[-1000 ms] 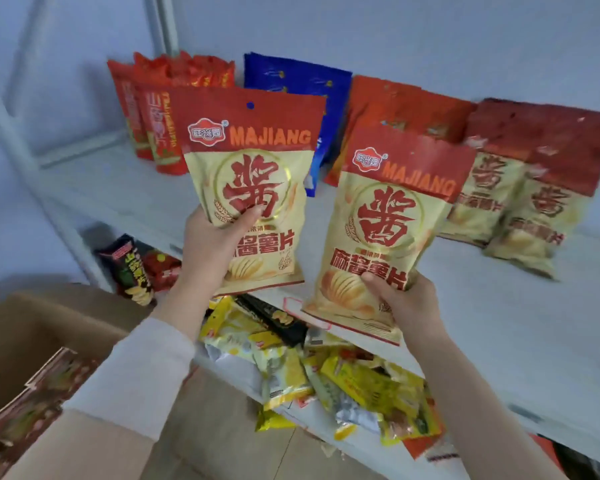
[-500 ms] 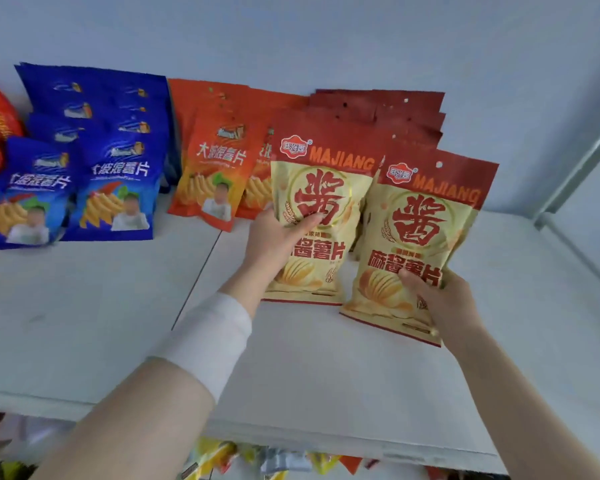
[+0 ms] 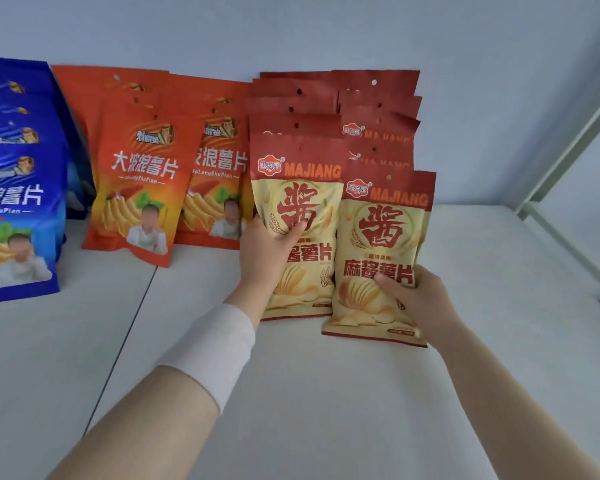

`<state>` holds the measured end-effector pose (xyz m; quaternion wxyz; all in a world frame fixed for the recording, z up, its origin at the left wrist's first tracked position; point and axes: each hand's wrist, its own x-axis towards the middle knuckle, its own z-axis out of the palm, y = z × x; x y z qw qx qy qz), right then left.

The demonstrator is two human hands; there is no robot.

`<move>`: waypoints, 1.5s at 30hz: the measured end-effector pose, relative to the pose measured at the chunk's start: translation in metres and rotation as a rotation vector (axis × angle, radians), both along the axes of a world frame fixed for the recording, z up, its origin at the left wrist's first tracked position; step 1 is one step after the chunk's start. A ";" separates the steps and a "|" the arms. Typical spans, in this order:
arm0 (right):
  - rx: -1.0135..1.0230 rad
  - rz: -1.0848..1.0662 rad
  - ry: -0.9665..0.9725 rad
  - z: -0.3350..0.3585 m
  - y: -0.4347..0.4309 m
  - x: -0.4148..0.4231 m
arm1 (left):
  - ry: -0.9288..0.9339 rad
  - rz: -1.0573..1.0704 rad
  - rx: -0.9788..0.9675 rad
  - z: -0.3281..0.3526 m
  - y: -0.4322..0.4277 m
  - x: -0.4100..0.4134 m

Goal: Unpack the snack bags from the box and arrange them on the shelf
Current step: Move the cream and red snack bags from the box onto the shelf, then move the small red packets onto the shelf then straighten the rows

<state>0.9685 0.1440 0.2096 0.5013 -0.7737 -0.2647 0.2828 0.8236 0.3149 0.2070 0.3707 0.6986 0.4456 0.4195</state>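
MAJIANG bags [image 3: 392, 237], one gripped in left hand [image 3: 264, 252], one in right hand [image 3: 421, 299].

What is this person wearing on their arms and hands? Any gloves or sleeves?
No gloves, rings or watch show: the left hand and right hand are bare. A white cloth band wraps the left forearm just behind the wrist. The right forearm shows no sleeve.
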 end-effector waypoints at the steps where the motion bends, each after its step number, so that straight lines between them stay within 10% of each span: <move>1: -0.001 -0.010 -0.021 -0.001 0.001 0.000 | 0.002 0.032 0.034 -0.004 0.001 0.002; 14: -0.036 -0.090 -0.488 -0.008 -0.009 -0.016 | 0.115 0.255 0.098 0.008 -0.035 -0.022; 24: 0.163 0.615 -1.123 0.023 0.017 -0.199 | 1.086 0.238 0.615 0.031 -0.111 -0.226; 31: 0.194 1.186 -1.291 0.018 0.021 -0.416 | 1.481 0.483 0.131 0.022 -0.183 -0.441; 45: 0.145 1.803 -1.408 -0.122 -0.041 -0.793 | 1.430 0.788 -0.593 -0.134 -0.376 -0.791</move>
